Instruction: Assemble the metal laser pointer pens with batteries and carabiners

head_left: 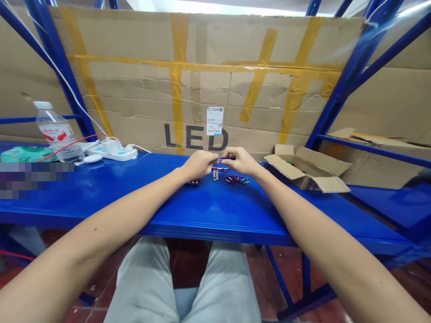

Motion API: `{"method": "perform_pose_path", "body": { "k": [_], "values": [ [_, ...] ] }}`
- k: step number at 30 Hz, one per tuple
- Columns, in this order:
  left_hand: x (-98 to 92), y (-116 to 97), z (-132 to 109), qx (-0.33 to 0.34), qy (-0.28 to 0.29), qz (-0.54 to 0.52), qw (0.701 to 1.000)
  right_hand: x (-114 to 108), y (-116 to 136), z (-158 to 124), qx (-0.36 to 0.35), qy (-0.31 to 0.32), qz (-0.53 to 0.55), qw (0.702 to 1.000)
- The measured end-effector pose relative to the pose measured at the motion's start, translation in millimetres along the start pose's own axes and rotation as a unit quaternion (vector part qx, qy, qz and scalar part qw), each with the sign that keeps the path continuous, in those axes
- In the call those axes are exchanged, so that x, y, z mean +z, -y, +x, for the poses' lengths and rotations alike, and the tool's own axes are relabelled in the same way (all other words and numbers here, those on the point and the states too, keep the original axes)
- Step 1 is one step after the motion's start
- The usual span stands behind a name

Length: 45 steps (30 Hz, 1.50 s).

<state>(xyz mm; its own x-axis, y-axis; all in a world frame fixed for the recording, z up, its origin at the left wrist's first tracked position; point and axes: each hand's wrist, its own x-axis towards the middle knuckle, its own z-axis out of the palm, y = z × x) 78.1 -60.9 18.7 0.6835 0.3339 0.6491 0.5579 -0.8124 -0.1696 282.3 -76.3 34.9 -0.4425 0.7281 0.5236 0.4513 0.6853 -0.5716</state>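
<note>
My left hand (199,164) and my right hand (239,160) meet over the blue shelf (141,197), fingers pinched together on a small purple clip (225,159) held between them. Small metal pieces (216,173) hang or lie just under the hands. A little pile of coloured carabiner clips (237,180) lies on the shelf below my right hand. A few small dark parts (193,182) sit under my left hand.
An open cardboard box (308,168) stands to the right. At the left are a water bottle (57,132), a white power strip (112,151) with cables and a green packet (27,154). A taped cardboard sheet marked LED (202,80) backs the shelf.
</note>
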Motion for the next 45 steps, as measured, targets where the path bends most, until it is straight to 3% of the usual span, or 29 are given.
{"method": "perform_pose_path", "body": {
  "k": [6, 12, 16, 21, 24, 31, 35, 40, 45],
  "values": [
    [-1.8, -2, 3, 0.045, 0.033, 0.128, 0.990, 1, 6, -4, 0.141, 0.062, 0.161, 0.975],
    [-5.0, -3, 7, 0.077, 0.040, 0.135, 0.987, -2, 10, -5, 0.223, 0.110, 0.291, 0.924],
    [-7.7, -2, 6, 0.066, 0.050, 0.111, 0.990, -3, 13, -5, 0.204, 0.102, 0.282, 0.932],
    [-6.7, 2, 4, 0.048, 0.037, 0.070, 0.996, 2, 10, -3, 0.143, 0.040, 0.158, 0.976],
    [-6.4, 2, 3, 0.024, 0.032, 0.052, 0.998, 4, 8, -2, 0.105, 0.012, 0.111, 0.988],
    [-6.2, 2, 4, 0.039, 0.046, 0.071, 0.996, 1, 9, -4, 0.052, 0.027, 0.060, 0.996],
    [-3.9, 2, 4, 0.059, 0.037, 0.099, 0.993, 0, 8, -4, 0.078, 0.057, 0.124, 0.988],
    [-4.3, -1, 4, 0.090, 0.027, 0.127, 0.987, -1, 8, -5, 0.147, 0.095, 0.302, 0.937],
    [-3.6, -3, 4, 0.086, 0.042, 0.121, 0.988, -1, 7, -4, 0.202, 0.106, 0.333, 0.915]
  ]
}}
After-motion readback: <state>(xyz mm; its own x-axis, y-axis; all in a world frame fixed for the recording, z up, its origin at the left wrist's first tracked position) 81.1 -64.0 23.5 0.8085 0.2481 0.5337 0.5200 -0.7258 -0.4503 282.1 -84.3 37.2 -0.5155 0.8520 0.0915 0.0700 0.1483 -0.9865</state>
